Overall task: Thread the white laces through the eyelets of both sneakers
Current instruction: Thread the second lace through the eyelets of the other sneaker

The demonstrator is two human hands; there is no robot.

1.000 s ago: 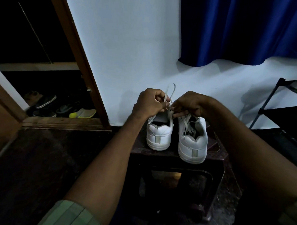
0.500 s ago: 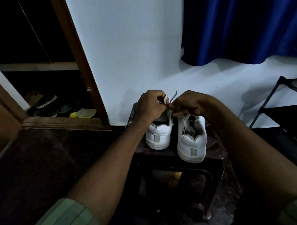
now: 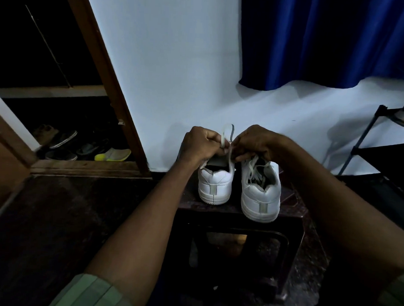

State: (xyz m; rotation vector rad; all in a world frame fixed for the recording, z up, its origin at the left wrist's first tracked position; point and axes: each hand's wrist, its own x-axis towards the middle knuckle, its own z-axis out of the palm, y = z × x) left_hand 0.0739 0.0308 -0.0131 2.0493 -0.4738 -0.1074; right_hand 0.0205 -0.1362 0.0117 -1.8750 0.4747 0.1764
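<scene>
Two white sneakers stand heels toward me on a dark stool (image 3: pixel 293 212). Over the tongue of the left sneaker (image 3: pixel 214 185), my left hand (image 3: pixel 201 144) and my right hand (image 3: pixel 254 142) both pinch its white lace (image 3: pixel 227 136). A loop of the lace sticks up between the hands, and a strand runs down into the shoe. The right sneaker (image 3: pixel 260 197) has loose white lace lying across its opening. My hands hide the eyelets of the left sneaker.
A white wall is right behind the stool, with a blue curtain (image 3: pixel 328 42) hanging at upper right. A black metal rack (image 3: pixel 382 146) stands at the right. An open wooden doorway (image 3: pixel 102 79) at the left shows several shoes (image 3: pixel 81 147) on the floor.
The lace loop between my hands has risen a little compared with half a second ago. Both hands stay at the left sneaker's tongue; the sneakers have not shifted.
</scene>
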